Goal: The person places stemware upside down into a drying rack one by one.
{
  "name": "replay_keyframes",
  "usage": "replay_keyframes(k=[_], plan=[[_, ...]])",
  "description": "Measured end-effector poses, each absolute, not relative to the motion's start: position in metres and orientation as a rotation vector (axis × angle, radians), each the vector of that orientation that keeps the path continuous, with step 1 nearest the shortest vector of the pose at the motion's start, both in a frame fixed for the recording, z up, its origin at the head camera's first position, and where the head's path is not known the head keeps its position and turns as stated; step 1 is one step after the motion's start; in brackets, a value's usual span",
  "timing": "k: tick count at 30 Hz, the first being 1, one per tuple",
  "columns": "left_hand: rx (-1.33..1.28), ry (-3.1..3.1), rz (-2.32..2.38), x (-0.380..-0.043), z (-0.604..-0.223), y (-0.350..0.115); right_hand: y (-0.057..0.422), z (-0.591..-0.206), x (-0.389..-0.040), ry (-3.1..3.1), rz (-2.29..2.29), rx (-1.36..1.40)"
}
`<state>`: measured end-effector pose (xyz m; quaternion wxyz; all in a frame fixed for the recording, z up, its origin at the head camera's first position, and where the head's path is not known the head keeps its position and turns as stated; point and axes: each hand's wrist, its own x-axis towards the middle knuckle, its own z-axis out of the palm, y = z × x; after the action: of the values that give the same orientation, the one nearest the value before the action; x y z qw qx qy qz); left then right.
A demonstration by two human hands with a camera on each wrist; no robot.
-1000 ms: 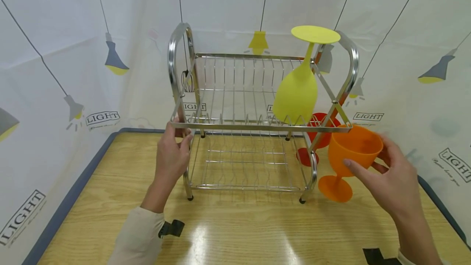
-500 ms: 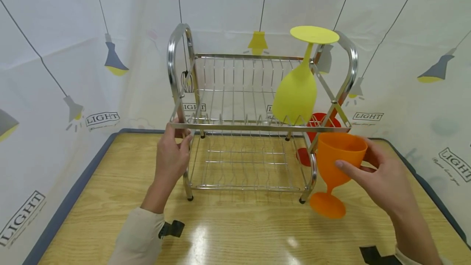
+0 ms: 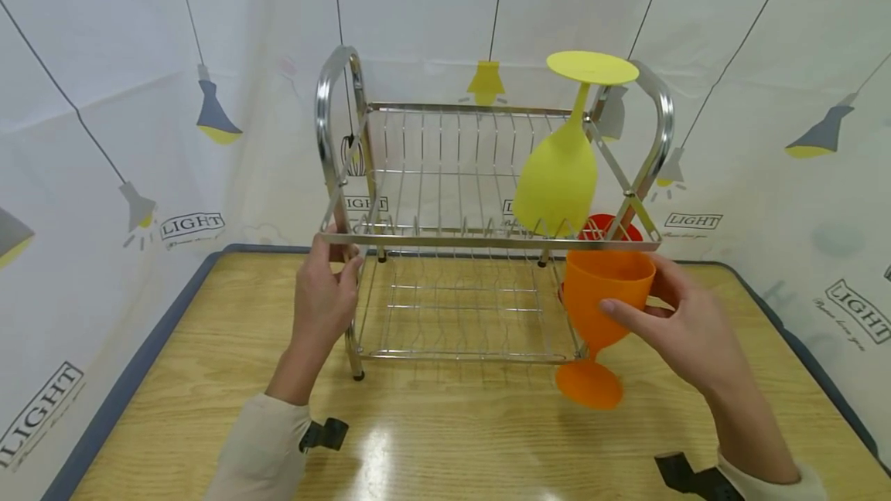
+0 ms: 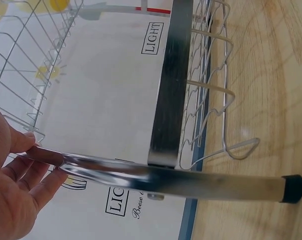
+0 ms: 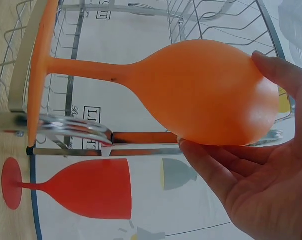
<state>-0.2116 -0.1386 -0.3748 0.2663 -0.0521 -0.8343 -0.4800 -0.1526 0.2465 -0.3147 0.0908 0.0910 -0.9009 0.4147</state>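
An orange goblet [image 3: 604, 296] is held upright by its bowl in my right hand [image 3: 685, 331], in front of the rack's right end. The right wrist view shows thumb and fingers around the orange bowl [image 5: 201, 92], with the stem and foot free. My left hand [image 3: 326, 300] grips the left upright of a two-tier metal dish rack [image 3: 473, 240], just under the upper tier. In the left wrist view its fingers curl round the chrome tube [image 4: 106, 167]. Upside down on the upper tier's right side stands a yellow goblet [image 3: 557, 176].
A red goblet [image 5: 93, 187] stands upright on the table beyond the rack's right side, mostly hidden in the head view. The wooden table [image 3: 431, 439] has a dark blue edge [image 3: 160, 339]. A white sheet printed with lamps [image 3: 431, 6] hangs behind.
My right hand has carried the orange goblet leftward, from beside the rack to in front of its right end, now covering most of the red goblet. The left hand stays on the upright.
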Motion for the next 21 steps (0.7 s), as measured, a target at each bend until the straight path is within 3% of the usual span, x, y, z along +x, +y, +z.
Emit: replay_keyframes(k=[21], plan=[[-0.177,-2.234,-1.283,-0.212,-0.376,-0.139,0.225,-0.314,-0.165,-2.742,1.41,0.292]])
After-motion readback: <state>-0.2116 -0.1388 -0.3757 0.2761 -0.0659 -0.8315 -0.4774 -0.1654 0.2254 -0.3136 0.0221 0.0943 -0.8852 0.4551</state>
